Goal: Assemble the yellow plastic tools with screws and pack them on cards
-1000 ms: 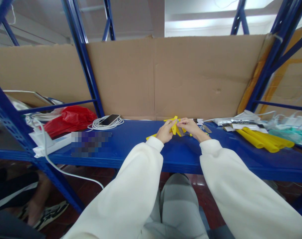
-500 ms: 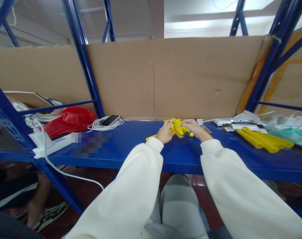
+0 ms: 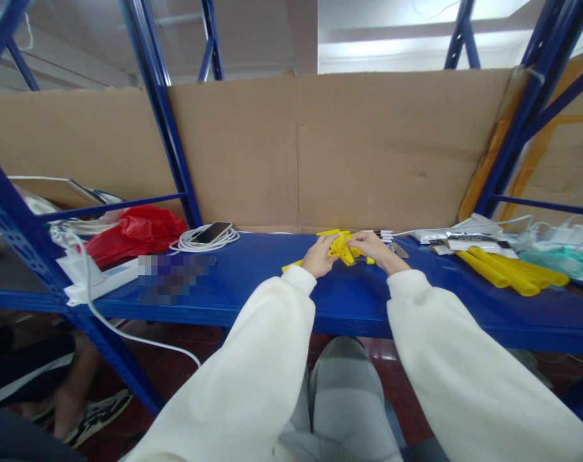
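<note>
My left hand (image 3: 321, 256) is closed around the left side of a yellow plastic piece (image 3: 343, 250) with several angled arms; its exact kind cannot be made out. From the other side my right hand (image 3: 372, 249) pinches at the same piece, fingertips together near its top. Small yellow parts lie close by: a flat strip (image 3: 291, 265) by my left wrist and a small block (image 3: 369, 261) below my right hand. Behind the hands are more yellow strips (image 3: 328, 232). Several thin black-and-white sticks (image 3: 383, 235) and a small grey metal piece (image 3: 397, 250) lie right of them.
On the blue shelf (image 3: 253, 289), a phone (image 3: 215, 232) rests on a coiled white cable (image 3: 183, 240) at left, near a red bag (image 3: 137, 231). Yellow rolls (image 3: 507, 273) and white packets (image 3: 464, 230) lie right. Cardboard (image 3: 368, 147) stands behind. Another person's leg (image 3: 77, 366) shows lower left.
The yellow piece has turned slightly between my hands, and its arms now point differently. My right fingers have shifted a little to the left. All else stays in place.
</note>
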The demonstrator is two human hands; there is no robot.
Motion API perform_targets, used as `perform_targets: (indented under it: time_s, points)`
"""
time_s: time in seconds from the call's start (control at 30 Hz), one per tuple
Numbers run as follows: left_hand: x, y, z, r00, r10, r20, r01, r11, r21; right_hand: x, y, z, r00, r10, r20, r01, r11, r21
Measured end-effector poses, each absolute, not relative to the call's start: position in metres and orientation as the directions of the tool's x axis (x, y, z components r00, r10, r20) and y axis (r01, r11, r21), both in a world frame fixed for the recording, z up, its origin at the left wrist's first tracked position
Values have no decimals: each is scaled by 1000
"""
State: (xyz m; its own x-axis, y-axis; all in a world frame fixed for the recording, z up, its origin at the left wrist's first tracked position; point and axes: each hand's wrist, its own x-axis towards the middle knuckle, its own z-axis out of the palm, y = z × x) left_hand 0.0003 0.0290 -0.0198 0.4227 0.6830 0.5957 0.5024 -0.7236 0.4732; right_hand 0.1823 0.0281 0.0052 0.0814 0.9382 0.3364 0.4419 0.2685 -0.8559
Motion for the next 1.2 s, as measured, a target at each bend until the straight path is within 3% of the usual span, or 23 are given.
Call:
perform_targets:
  time_s: [0.43, 0.63, 0.73, 0.9, 1.2]
  points:
    - [1, 39, -23, 439, 634, 636, 541, -752, 376, 186, 32, 2, 41, 925, 378, 484, 313, -817]
    - [2, 38, -22, 431, 627, 648, 532, -757, 379, 187, 39, -1, 164, 894, 416, 422, 318, -849]
    - [1, 39, -23, 434, 618, 656, 525, -765, 373, 188, 39, -1, 174, 910, 377, 394, 286, -873]
    - [-1, 42, -25, 462, 592, 661, 531, -781, 328, 189, 32, 0, 43, 974, 220, 458, 177, -871]
    - [-3, 24, -15, 524, 653, 546, 643, -724, 250, 187, 31, -2, 24, 975, 220, 459, 185, -869]
